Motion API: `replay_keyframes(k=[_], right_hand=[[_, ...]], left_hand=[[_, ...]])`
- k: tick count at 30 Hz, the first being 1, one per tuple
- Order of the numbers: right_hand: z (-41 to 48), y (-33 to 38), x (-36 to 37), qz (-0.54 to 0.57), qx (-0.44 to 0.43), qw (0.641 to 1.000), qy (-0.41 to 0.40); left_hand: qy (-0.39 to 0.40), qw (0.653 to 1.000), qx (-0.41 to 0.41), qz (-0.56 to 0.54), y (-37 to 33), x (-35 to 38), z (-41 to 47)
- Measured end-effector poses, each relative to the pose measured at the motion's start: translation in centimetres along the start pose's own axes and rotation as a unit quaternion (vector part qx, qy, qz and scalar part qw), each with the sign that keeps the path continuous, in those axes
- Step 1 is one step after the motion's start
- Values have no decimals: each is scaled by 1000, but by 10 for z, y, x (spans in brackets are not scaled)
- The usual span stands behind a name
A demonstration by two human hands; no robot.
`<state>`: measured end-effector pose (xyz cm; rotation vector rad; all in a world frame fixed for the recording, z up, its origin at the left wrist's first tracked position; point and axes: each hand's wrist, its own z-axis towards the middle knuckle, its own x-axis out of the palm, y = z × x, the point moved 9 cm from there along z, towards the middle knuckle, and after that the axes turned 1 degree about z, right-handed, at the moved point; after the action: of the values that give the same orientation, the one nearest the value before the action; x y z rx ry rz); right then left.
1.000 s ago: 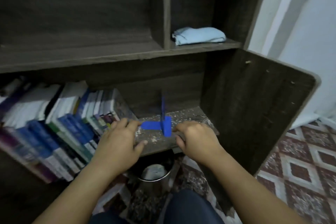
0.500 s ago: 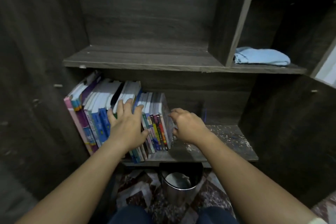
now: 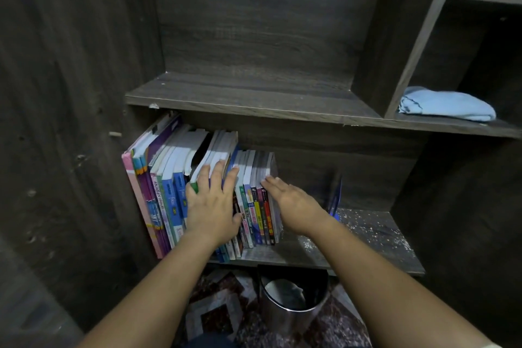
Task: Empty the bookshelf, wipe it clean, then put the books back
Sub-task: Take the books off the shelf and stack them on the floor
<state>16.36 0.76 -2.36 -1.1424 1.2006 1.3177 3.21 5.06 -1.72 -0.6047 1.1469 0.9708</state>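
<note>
The dark wood-grain bookshelf (image 3: 254,93) still holds its row of colourful upright books (image 3: 166,186) on the lower board, beneath the left hand's (image 3: 211,206) flat, relaxed fingers, while the right hand (image 3: 293,203), curled beside them before, now touches the end book with straightened fingers.

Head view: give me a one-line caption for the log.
Two-handed reach: left hand spread over the books, right hand flat against the row's right end, on the speckled lower shelf.

books (image 3: 175,192): colourful row, spines out, leaning left | lower shelf (image 3: 367,237): right half speckled, perhaps dust
</note>
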Motion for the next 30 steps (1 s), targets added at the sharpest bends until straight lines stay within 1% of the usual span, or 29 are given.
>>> replay_keyframes(k=[6, 8, 12, 16, 17, 19, 21, 23, 24, 25, 27, 29, 30], right_hand=[[-6, -15, 0, 32, 21, 998, -45], [-10, -19, -1, 11, 13, 998, -58], [-12, -27, -2, -58, 13, 997, -48], [1, -29, 9, -166, -40, 984, -51], [5, -29, 9, -189, -60, 978, -62], [9, -24, 3, -241, -114, 960, -86], [11, -23, -2, -283, -152, 943, -91], [8, -24, -17, -310, -172, 925, -140], [7, -27, -28, -309, -168, 923, -156], [4, -32, -35, -304, -160, 924, -169], [-9, -38, -55, -288, -146, 925, -201], [-31, -42, -75, -269, -123, 925, -239], [-44, -44, -84, -254, -106, 929, -250]], left_hand=[[-6, 999, 0, 33, 0, 2, 0], [-6, 999, 0, 43, -1, 2, 0], [-5, 999, -4, 50, -1, 3, 1], [-8, 999, -6, 47, -2, 4, 2], [-8, 999, -7, 45, -2, 4, 1], [-13, 999, -10, 45, -1, 2, 2], [-18, 999, -20, 46, -1, 2, 1], [-43, 997, -33, 48, -3, -1, -3], [-61, 997, -34, 39, -6, -2, -6], [-82, 996, -17, 22, -14, -3, -8], [-102, 993, 51, -14, -39, -3, -14], [-45, 993, 95, -59, -66, 2, -16], [-12, 991, 90, -96, -76, 4, -16]])
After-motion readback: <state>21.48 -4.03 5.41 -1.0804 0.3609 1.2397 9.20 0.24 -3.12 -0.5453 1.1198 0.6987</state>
